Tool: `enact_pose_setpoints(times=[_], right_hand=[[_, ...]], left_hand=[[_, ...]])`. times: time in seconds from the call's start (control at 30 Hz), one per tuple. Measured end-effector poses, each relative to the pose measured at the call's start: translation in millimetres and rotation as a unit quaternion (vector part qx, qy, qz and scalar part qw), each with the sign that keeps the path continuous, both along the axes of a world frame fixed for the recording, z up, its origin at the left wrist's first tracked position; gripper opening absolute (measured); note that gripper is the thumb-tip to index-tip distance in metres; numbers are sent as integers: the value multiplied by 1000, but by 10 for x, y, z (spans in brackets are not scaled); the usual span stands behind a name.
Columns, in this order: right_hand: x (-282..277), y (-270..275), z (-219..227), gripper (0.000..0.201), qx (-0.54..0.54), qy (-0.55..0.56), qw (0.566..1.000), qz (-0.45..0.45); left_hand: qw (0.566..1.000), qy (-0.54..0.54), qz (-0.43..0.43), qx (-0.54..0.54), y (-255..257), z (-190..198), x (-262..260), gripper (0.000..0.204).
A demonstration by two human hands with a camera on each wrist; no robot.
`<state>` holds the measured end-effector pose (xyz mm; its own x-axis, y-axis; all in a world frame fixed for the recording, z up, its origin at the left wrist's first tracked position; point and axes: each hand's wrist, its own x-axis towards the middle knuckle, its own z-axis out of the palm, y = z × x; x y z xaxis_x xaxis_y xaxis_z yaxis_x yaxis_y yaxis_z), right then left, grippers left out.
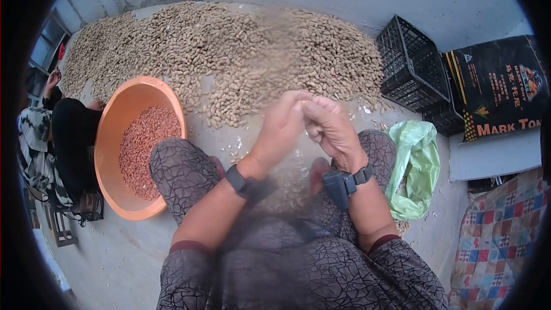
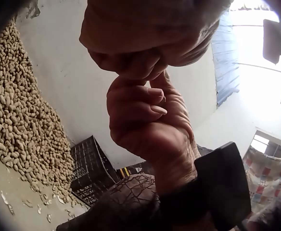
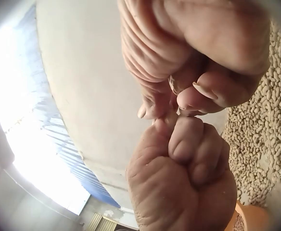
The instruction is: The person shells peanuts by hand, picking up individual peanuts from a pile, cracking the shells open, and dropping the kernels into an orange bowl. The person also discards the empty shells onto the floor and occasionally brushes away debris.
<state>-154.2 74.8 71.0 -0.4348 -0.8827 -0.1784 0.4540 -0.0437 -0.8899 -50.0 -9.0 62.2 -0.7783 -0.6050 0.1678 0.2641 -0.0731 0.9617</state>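
Observation:
In the head view the left hand [image 1: 282, 132] and right hand [image 1: 332, 131] meet at their fingertips above the lap, fingers curled. A peanut [image 3: 172, 84], partly hidden, lies within the curled fingers of the right hand [image 3: 198, 53] in the right wrist view. Below it, the left hand [image 3: 181, 178] pinches with thumb and forefinger at a small pale bit, mostly covered by fingertips. In the left wrist view the left hand [image 2: 150, 33] hides the meeting point, and the right hand [image 2: 150, 115] has its fingers folded in.
Unshelled peanuts [image 1: 229, 51] lie heaped along the wall. An orange basin [image 1: 106, 155] of red kernels [image 1: 143, 155] stands left of the knees. At right are a green bag [image 1: 410, 161], black crates [image 1: 413, 69] and a printed sack [image 1: 499, 86]. Another person [image 1: 72, 132] sits far left.

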Motion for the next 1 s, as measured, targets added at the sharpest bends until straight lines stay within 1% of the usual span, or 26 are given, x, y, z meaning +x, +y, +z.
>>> enact_pose_setpoints(times=[0.07,0.13,0.2,0.27,0.4,0.47,0.6,0.67,0.7,0.73,0.77,0.8,0.83,0.87,0.9,0.93,1.0], right_hand=[[-14,8,-17,21,-4,2,1000,10],[-14,3,-26,23,-9,4,1000,21],[10,-8,-35,20,-25,-7,1000,12],[54,-20,-16,18,-34,-13,999,3],[87,-35,13,13,-38,-21,999,-19],[71,-38,-57,12,-39,-37,998,-21],[82,-66,-60,11,-42,-55,997,-35],[76,-85,-94,11,-51,-51,997,-42],[70,-90,-103,10,-59,-46,996,-49],[82,-88,-59,10,-59,-46,996,-49],[107,-81,20,10,-47,-8,997,-54],[129,-75,60,9,-36,28,997,-58],[142,-75,49,9,-35,28,997,-57],[151,-79,30,8,-47,125,988,-74],[160,-84,20,9,-59,221,969,-91],[171,-86,30,9,-58,221,969,-89],[204,-87,60,3,-134,354,919,-106]], left_hand=[[991,-17,34,-130,6,-33,-1,23],[990,-13,41,-137,10,-75,-7,22],[989,-9,47,-142,31,-128,-23,22],[997,40,57,-44,76,-176,-54,21],[996,44,68,-28,85,-90,-46,22],[992,1,63,108,89,41,-3,23],[993,-27,40,111,-14,36,3,24],[992,6,15,122,-36,4,-1,25],[992,6,15,122,-47,-65,-37,25],[998,16,40,52,-56,-147,-90,24],[997,26,66,-18,-66,-225,-123,24],[997,26,67,-17,-69,-191,-107,24],[995,5,33,90,-76,-141,-76,23],[981,-16,-2,195,-89,-110,-52,24],[981,-16,0,196,-109,-115,-41,24],[983,-25,-15,181,-131,-125,-34,23],[985,-34,-29,168,-174,-131,-8,24]])
